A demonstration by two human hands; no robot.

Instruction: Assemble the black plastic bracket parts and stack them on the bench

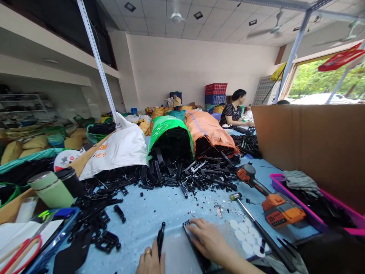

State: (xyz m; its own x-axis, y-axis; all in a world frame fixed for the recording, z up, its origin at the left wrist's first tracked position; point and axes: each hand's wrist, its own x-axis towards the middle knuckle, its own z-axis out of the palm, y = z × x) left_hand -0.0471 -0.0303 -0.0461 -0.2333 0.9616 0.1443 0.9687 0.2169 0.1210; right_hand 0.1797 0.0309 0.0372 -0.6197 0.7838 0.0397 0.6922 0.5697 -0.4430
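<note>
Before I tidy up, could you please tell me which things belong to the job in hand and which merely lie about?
Seemingly in use:
- black rod in the left hand
- black strip under the right hand
- loose black parts, likely

Apparently just lying about:
- green flask
- red-handled scissors
- pink tray

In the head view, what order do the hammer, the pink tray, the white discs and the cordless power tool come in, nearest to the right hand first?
1. White discs: just right of the right hand.
2. Hammer: beyond them, lying diagonally.
3. Cordless power tool: further right.
4. Pink tray: far right.
</note>
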